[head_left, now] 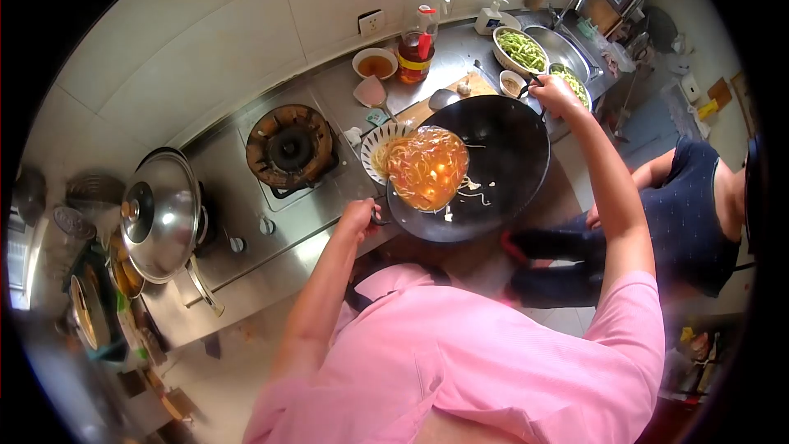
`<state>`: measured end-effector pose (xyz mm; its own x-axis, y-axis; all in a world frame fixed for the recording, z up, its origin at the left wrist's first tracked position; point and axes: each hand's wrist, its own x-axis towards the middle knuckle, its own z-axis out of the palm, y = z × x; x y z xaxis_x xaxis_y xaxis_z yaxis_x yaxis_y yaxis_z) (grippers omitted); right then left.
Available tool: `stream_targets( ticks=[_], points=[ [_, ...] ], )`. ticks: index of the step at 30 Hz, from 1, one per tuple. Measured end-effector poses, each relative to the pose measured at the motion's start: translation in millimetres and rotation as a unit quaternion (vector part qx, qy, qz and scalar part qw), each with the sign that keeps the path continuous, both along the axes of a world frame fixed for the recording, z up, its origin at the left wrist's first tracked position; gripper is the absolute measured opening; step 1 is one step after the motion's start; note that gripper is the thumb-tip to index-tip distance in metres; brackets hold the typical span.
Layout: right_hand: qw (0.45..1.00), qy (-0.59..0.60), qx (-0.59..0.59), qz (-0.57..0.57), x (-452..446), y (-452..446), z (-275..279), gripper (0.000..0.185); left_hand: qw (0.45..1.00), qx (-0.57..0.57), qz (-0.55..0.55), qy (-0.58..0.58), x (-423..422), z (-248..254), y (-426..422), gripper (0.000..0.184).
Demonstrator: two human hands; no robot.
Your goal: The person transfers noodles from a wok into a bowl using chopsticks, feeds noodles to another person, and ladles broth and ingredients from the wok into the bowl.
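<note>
A black wok (505,156) is tilted to the left between my hands. My left hand (358,219) is closed on its near-left handle, and my right hand (557,95) grips the handle on the far right side. Orange-red soup with noodles (427,168) gathers at the wok's left rim and spills over a white bowl with dark stripes (374,141). A few noodle strands and white bits cling to the wok's inner surface. Close behind the wok lie a ladle (445,99) and a pink spatula (371,92).
A gas burner (289,145) and a lidded steel pan (160,214) are to the left. Behind stand a bowl of brown liquid (375,64), an oil jug (414,57) and a basket of green beans (520,50) by the sink (559,43). Another person (682,210) is at the right.
</note>
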<state>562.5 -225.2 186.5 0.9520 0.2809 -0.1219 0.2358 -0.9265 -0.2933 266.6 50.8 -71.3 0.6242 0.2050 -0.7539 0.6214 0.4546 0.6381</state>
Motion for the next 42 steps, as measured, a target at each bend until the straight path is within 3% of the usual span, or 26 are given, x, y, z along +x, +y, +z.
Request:
stream_targets(
  ticks=[30,38,39,42],
  points=[
    [0.988,-0.084,-0.103,0.078,6,55,55,0.029,0.994,-0.102,-0.029,-0.008,6,-12,-23,0.026],
    [0.993,-0.047,-0.087,0.057,17,59,48,0.030,0.994,-0.105,-0.011,0.000,7,-14,-21,0.028],
    [0.987,-0.086,-0.101,0.094,18,58,45,0.029,0.995,-0.103,-0.009,0.001,6,-14,-20,0.028],
    [0.994,-0.033,-0.089,0.059,15,57,44,0.029,0.996,-0.092,-0.004,-0.003,3,-13,-20,0.028]
  ],
)
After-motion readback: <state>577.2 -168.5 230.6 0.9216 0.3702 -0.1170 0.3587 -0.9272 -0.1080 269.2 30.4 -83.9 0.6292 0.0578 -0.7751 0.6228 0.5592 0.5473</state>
